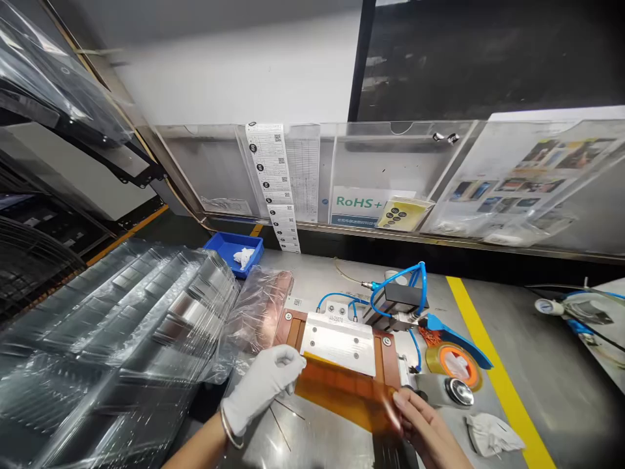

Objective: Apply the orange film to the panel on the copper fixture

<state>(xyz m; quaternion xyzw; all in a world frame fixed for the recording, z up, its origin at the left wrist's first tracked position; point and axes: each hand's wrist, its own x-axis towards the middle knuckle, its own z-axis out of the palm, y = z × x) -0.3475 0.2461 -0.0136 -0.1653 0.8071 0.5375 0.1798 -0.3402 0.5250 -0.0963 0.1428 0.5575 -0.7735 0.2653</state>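
An amber translucent film sheet [342, 397] stretches between my two hands, in front of a brown fixture with a metal plate [336, 342] screwed on top. My left hand [268, 384], in a white glove, pinches the film's left end. At the other end, the bare fingers of my right hand [420, 420] are closed on the film's right edge. Copper-coloured blocks [389, 358] flank the plate. Thin dark strips [280, 426] lie on the metal table beside my left hand.
Clear plastic trays [161, 312] are stacked at left, near a blue bin [229, 247]. Behind the fixture are a pneumatic unit [395, 303] and blue hoses. At right sit a blue brush [459, 342], a tape roll [454, 365], a metal-topped container [456, 391] and a white glove [493, 434].
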